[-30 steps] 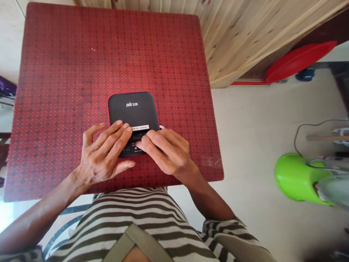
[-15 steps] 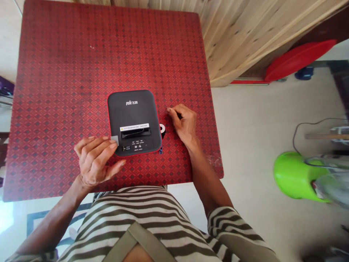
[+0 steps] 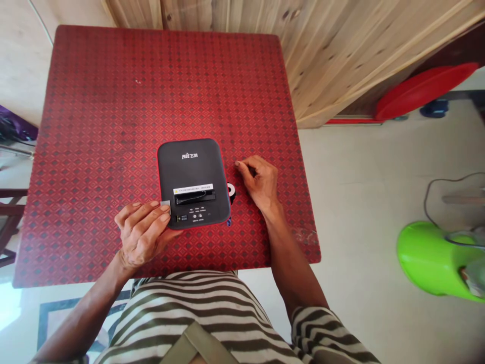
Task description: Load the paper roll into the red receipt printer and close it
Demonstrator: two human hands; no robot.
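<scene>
A black receipt printer (image 3: 193,172) with a red rim and white lettering lies on the red patterned table (image 3: 106,101). My left hand (image 3: 142,232) grips its near left corner. The fingertips press on a grey tab (image 3: 165,207) there, and the thumb lies along the near edge, its tip hidden. To the right of the printer, my right hand (image 3: 261,179) rests curled on the table, with thumb and forefinger together and nothing visible in them. Between it and the printer a small roll with a white ring (image 3: 231,190) shows partly at the printer's right side.
A bright green bin (image 3: 420,258) stands on the pale floor at the right, near a cable (image 3: 428,202). Beyond the table is a wooden plank wall (image 3: 242,15). A red round object (image 3: 420,91) leans at the far right. Dark chair bars (image 3: 11,207) show at the left.
My left thumb has drawn in from outstretched to against the printer's near edge. The whole view has shifted slightly; my right hand keeps its curled pose on the table.
</scene>
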